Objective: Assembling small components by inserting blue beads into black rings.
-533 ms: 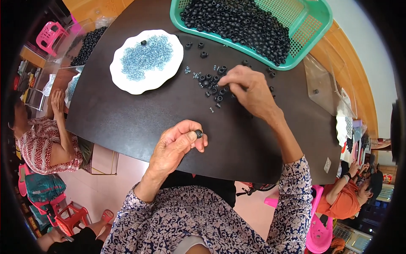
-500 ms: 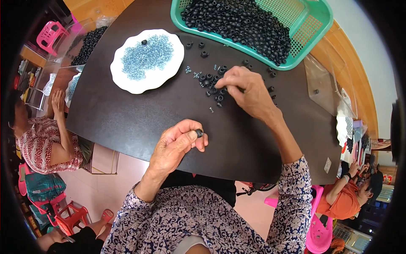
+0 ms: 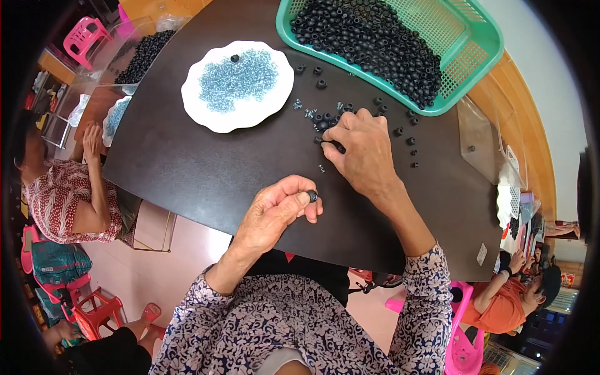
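In the middle near the table edge, my left hand (image 3: 275,212) pinches a small black round plastic piece (image 3: 313,196) with a hole in its end between thumb and forefinger. My right hand (image 3: 365,153) reaches to the near side of a loose pile of such black pieces (image 3: 322,120). Its thumb and forefinger close on another black piece (image 3: 339,147), partly hidden by the fingers. Small metal springs (image 3: 310,113) lie beside the pile, and one single spring (image 3: 322,169) lies nearer me. The hand covers part of the pile.
A white scalloped plate (image 3: 199,112) of springs, with one black piece on them, stands left of the pile. Behind is a green basket (image 3: 437,111) heaped with black pieces. The dark table (image 3: 187,181) curves around. People sit left (image 3: 75,200) and right (image 3: 503,306).
My right hand has moved toward me to the pile's near side and closed on a black piece. My left hand keeps its hold. The whole view has shifted slightly.
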Tool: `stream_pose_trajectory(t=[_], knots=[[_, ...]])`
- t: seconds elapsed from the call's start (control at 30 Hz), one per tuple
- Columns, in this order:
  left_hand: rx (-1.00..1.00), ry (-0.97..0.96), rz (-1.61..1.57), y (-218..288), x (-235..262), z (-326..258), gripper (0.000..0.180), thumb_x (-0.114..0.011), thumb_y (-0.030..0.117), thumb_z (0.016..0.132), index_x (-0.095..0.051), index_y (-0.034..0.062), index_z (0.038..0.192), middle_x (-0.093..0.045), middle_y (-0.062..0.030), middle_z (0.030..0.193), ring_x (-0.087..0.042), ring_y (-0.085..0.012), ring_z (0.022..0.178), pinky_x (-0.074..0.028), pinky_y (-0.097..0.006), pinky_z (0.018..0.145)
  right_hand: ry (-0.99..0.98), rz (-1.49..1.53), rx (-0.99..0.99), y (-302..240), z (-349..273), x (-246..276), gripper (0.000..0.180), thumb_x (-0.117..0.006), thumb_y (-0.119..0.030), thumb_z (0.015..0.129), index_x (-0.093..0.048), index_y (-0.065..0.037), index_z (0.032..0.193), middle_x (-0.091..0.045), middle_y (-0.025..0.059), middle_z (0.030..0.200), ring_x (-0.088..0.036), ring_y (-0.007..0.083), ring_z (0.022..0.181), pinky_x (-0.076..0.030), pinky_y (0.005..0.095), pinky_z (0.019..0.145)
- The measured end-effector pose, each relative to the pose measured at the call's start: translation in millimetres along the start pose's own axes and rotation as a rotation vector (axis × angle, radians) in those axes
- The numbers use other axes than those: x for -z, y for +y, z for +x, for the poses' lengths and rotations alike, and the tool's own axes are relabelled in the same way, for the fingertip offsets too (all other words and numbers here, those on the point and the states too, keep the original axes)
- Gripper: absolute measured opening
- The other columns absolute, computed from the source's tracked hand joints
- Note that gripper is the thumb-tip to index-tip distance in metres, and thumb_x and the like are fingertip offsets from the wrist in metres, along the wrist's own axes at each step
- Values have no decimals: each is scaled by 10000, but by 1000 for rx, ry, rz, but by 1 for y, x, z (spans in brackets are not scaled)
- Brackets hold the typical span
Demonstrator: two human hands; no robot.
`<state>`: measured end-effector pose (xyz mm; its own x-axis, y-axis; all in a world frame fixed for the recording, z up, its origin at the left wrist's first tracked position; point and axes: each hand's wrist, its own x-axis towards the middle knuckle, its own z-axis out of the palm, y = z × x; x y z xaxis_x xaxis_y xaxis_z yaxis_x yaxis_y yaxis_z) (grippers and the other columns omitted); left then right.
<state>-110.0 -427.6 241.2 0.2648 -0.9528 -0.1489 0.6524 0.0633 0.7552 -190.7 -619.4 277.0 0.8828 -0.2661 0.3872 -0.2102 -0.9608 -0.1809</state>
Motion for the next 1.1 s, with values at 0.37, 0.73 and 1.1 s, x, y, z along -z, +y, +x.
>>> stream_pose_trajectory(t=[0.37,0.73,1.1], knots=[[-15,-15,28,-2,5,0,232,-486,158,995,-549,-27,1120,-613,-89,826,-603,-205,903,-493,-327,797,-99,-14,29,-12,6,-2,172,-739,-125,728,-694,-107,893,-629,1,824,-533,205,798,-368,372,750],[-24,-3,5,-2,4,-2,233,-496,163,990,-547,-27,1113,-606,-85,829,-597,-205,909,-485,-326,805,21,239,-34,-17,1,-2,152,-724,-48,706,-641,-90,826,-615,3,753,-544,182,707,-380,329,709],[-225,137,368,4,-6,3,225,-539,147,970,-601,-31,1093,-622,-74,1010,-584,-130,867,-478,-275,820,31,562,-206,-43,-39,29,175,-686,22,696,-636,-38,852,-623,22,749,-524,121,642,-449,253,606]])
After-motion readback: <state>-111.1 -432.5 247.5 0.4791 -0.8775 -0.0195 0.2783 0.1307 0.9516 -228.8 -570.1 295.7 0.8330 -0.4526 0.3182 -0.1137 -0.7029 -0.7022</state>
